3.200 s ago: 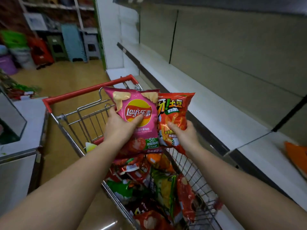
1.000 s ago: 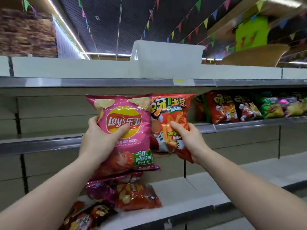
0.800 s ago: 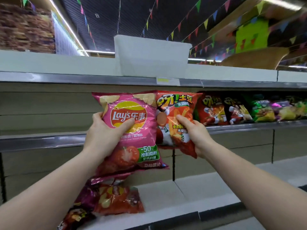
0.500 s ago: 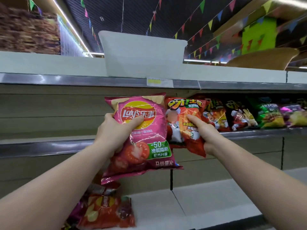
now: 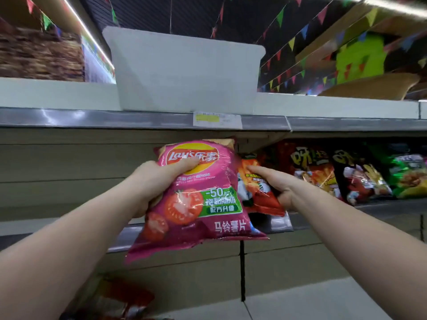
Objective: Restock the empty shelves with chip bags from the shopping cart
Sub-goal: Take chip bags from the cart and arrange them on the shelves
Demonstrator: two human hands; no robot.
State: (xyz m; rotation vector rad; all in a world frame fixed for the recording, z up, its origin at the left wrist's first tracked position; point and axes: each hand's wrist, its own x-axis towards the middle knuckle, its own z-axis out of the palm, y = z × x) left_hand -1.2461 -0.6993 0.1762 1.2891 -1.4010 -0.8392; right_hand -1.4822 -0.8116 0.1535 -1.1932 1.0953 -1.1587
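My left hand [image 5: 157,181] grips a pink Lay's tomato chip bag [image 5: 198,199] by its left edge, thumb across the logo, and holds it up in front of the middle shelf [image 5: 323,215]. My right hand [image 5: 275,185] holds an orange-red chip bag [image 5: 258,195] from the right, fingers stretched over its front, thumb under it. That bag is in the shelf opening, just left of a row of chip bags [image 5: 335,176] standing on the shelf. The shopping cart is out of view.
A white plastic bin [image 5: 184,72] stands on the top shelf above a yellow price label [image 5: 217,120]. The middle shelf's left section [image 5: 57,225] holds nothing I can see. A red bag [image 5: 124,296] lies on the bottom shelf at the lower left.
Both hands have pushed forward and up toward the middle shelf. The orange-red bag has gone into the shelf opening beside the standing bags; earlier both bags came up from the cart.
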